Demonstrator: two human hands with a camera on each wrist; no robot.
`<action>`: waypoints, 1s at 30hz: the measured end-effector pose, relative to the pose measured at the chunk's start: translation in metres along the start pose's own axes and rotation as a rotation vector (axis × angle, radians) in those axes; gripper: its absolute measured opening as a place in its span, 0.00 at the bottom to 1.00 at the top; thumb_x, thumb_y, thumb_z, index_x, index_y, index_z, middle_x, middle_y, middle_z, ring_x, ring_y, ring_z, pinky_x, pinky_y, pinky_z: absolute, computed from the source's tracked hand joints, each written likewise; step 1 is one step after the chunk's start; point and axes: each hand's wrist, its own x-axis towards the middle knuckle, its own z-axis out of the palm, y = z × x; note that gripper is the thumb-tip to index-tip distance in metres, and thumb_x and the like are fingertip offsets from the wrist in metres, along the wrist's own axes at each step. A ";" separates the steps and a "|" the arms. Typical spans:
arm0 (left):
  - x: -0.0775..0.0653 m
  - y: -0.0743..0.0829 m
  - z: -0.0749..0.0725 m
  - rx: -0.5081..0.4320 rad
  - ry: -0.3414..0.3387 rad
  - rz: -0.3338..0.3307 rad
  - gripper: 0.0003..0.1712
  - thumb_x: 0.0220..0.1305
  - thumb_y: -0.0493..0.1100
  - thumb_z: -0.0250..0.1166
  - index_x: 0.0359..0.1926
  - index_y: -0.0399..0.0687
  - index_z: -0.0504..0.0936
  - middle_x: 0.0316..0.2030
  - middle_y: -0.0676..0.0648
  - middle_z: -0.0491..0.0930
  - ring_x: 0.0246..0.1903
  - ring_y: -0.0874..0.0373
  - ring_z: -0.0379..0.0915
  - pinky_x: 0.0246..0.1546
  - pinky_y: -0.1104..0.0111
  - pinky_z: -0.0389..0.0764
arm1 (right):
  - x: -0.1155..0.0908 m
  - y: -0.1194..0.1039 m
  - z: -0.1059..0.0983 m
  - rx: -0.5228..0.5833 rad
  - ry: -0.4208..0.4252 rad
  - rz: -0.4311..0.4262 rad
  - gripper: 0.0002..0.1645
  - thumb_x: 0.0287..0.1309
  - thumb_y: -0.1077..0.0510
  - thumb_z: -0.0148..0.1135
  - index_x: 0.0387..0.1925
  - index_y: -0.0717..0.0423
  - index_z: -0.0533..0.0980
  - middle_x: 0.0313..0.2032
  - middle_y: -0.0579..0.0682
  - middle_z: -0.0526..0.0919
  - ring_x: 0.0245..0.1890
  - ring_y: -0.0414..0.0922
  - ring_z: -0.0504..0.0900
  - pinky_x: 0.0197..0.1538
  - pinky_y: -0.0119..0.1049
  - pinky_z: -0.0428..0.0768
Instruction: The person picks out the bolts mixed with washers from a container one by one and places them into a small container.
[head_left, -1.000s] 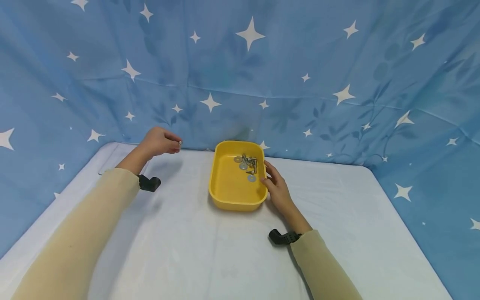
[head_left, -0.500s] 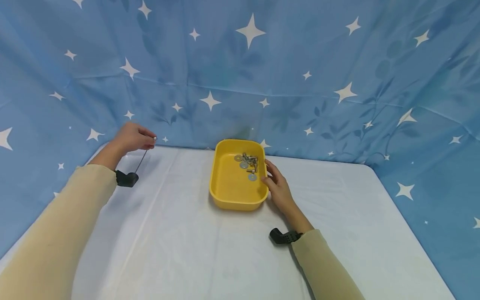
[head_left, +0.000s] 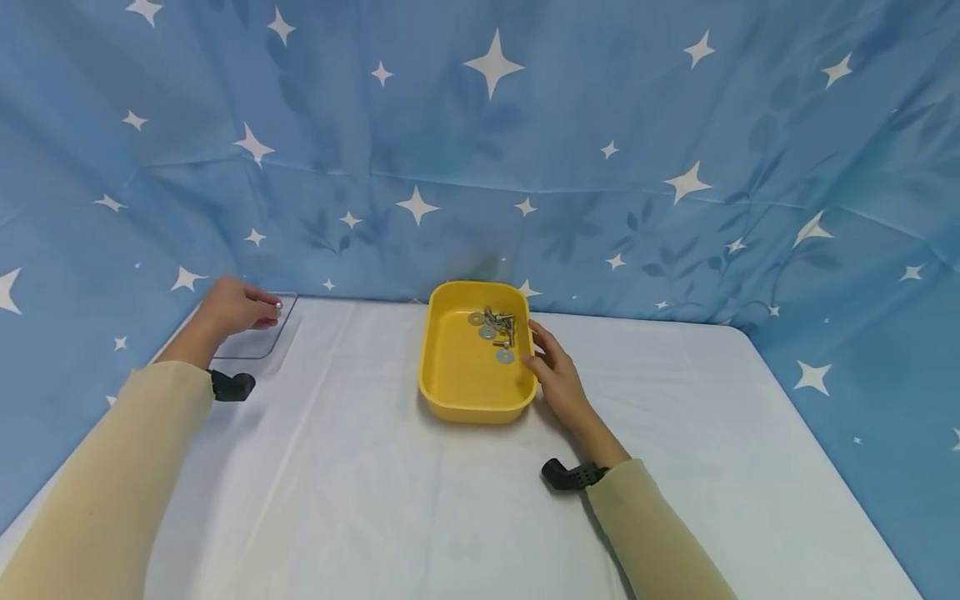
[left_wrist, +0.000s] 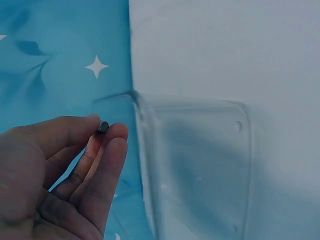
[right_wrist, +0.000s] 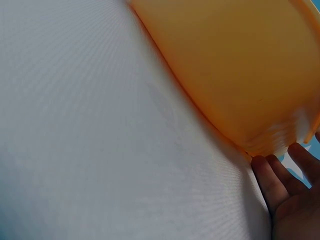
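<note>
Pointing lengthwise toward curtain (head_left: 600,92): tray (head_left: 465,367)

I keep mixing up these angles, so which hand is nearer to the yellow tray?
The right hand, which touches the right side of the yellow tray. The left hand is well off to its left, near a clear container, pinching a small metal piece.

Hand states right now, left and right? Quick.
Left hand: closed, pinching a small metal piece.
Right hand: open, touching the right side of the yellow tray.
</note>
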 end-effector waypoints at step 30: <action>0.016 -0.028 0.023 0.084 -0.011 -0.077 0.22 0.70 0.41 0.61 0.58 0.31 0.81 0.40 0.39 0.81 0.32 0.59 0.78 0.35 0.71 0.78 | 0.004 0.000 0.000 -0.020 -0.009 0.068 0.38 0.73 0.59 0.50 0.80 0.46 0.53 0.77 0.59 0.60 0.75 0.59 0.65 0.76 0.54 0.67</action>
